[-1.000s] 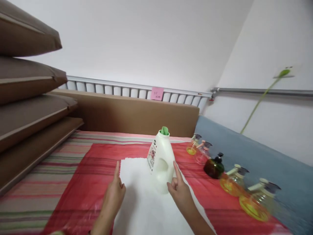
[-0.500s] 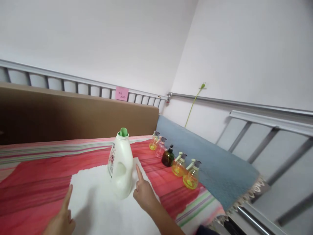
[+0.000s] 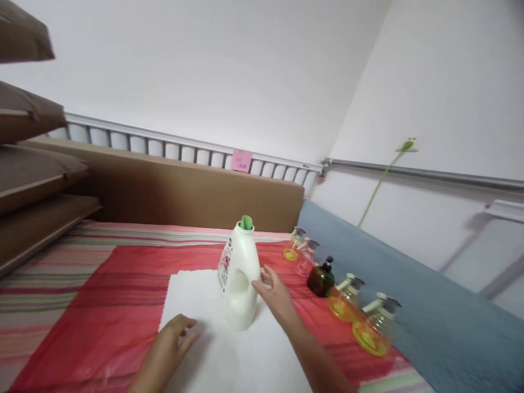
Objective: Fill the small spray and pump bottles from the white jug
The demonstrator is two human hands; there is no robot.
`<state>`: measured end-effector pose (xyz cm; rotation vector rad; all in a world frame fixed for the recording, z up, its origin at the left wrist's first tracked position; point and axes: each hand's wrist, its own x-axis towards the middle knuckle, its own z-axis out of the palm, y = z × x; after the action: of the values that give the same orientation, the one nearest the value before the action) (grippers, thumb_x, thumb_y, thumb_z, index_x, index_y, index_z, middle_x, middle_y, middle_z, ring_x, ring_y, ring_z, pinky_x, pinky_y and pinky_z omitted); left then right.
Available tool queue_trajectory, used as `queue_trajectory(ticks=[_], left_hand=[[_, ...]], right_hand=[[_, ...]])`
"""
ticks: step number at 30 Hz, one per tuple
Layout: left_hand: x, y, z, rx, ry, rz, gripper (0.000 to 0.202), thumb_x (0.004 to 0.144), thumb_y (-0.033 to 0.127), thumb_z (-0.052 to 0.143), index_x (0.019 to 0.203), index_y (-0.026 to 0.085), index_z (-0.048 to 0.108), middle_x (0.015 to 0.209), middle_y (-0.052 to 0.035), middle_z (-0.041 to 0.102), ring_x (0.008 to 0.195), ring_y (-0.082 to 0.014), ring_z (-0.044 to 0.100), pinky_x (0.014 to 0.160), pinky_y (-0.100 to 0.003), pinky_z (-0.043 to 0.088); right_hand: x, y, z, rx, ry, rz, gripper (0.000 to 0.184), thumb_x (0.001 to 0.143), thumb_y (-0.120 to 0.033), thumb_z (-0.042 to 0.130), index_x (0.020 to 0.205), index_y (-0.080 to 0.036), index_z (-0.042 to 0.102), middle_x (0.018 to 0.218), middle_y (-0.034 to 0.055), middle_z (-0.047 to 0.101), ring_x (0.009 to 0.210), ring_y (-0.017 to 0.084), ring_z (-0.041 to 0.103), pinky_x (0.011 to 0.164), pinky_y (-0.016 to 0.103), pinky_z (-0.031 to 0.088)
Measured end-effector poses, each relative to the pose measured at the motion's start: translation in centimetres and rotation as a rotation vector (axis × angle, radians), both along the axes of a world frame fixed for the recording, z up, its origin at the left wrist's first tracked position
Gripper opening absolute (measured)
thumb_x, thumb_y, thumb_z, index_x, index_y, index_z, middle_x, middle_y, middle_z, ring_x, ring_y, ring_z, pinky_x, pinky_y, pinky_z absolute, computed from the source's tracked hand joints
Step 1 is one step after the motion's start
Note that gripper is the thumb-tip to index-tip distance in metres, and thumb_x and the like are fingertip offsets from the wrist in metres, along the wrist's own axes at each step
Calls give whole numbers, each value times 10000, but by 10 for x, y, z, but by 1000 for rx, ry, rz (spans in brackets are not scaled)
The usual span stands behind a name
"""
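Jug (image 3: 241,308): white, upright on the white cloth (image 3: 186,289); green insert (image 3: 246,222) in its mouth, contents hidden.
Jug label (image 3: 225,266): coloured print, lettering too small to read.
Pink note (image 3: 242,161): behind the jug, handwriting too blurred to read.
Pump bottles (image 3: 321,281): five, right of the jug; from far to near yellow, pink, dark brown, orange, yellow.
Left grip (image 3: 174,334): spread, left of the jug, apart from it.
Right grip (image 3: 278,300): spread at the jug's right side; contact unclear.
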<state>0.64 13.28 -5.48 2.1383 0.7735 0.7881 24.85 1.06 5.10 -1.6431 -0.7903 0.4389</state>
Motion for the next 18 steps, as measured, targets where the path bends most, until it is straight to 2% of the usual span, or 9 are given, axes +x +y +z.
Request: queue_trajectory(ticks=[2, 4, 5, 9, 13, 16, 18], left_hand=[[1, -5, 6, 20, -10, 1, 250, 775, 427, 570, 796, 192, 654, 800, -58, 673, 757, -211, 625, 726, -326, 498], [3, -10, 7, 31, -32, 6, 221, 772, 398, 590, 811, 192, 658, 813, -62, 674, 785, -216, 626, 742, -331, 501], [3, -13, 7, 36, -44, 5, 212, 772, 386, 598, 833, 192, 659, 833, -66, 675, 804, -218, 627, 756, -334, 503], [4, -21, 7, 55, -102, -18, 232, 768, 329, 620, 966, 213, 651, 937, -75, 677, 891, -223, 627, 831, -355, 502], [2, -32, 24, 93, -164, -41, 359, 800, 309, 595, 1153, 254, 569, 1109, -81, 642, 1036, -229, 591, 930, -392, 472], [2, -45, 35, 129, -197, -72, 455, 832, 319, 556, 1273, 266, 456, 1240, -93, 575, 1129, -227, 549, 954, -386, 471], [3, -53, 35, 178, -207, -94, 553, 825, 316, 565, 1339, 275, 364, 1309, -95, 529, 1175, -233, 524, 970, -386, 465]], right_hand=[[-5, 12, 10, -14, 51, 98, 442, 568, -342, 731, 956, -147, 649, 926, 90, 687, 865, 255, 611, 737, 326, 457], [-12, 20, 14, -21, 125, 186, 273, 553, -323, 744, 742, -144, 661, 729, 52, 686, 707, 226, 611, 660, 314, 453], [-15, 23, 15, -13, 166, 221, 241, 548, -312, 746, 691, -145, 646, 669, 35, 670, 660, 210, 599, 637, 307, 449], [-34, 32, 19, 99, 313, 267, 251, 543, -293, 744, 685, -166, 580, 613, -17, 609, 604, 155, 558, 607, 269, 438], [-66, 30, 20, 229, 392, 199, 273, 622, -352, 715, 699, -189, 509, 593, -51, 541, 566, 118, 520, 573, 239, 421], [-96, 20, 9, 283, 418, 135, 290, 638, -345, 709, 795, -199, 514, 631, -56, 546, 570, 124, 531, 570, 248, 432], [-114, 14, -3, 301, 421, 76, 294, 648, -335, 701, 848, -194, 538, 679, -37, 585, 617, 144, 565, 612, 266, 454]])
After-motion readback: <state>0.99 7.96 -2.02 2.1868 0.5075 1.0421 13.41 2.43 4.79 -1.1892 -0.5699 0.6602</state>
